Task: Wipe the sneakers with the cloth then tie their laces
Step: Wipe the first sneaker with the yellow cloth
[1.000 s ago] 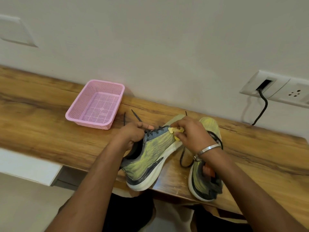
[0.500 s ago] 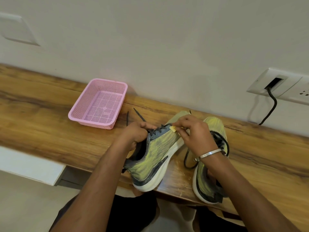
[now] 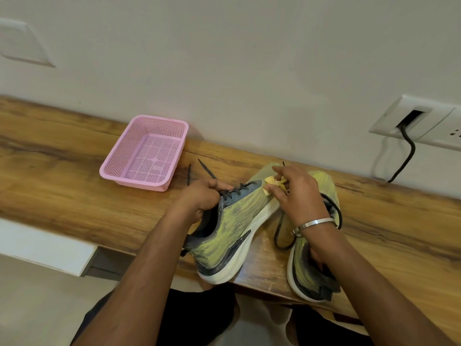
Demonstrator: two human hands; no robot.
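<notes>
A yellow-green sneaker with a white sole lies tilted on its side on the wooden shelf, heel over the front edge. My left hand grips its collar by the dark laces. My right hand pinches a small yellow cloth against the sneaker's toe. The second sneaker stands to the right, partly hidden under my right wrist, its black lace looping loose on the wood.
A pink mesh basket sits to the left of the sneakers near the wall. A wall socket with a black cable hangs at the right. Loose lace ends lie between basket and shoe.
My right hand with the cloth has slid from the side of the shoe up toward the toe. My left hand keeps its grip on the collar.
</notes>
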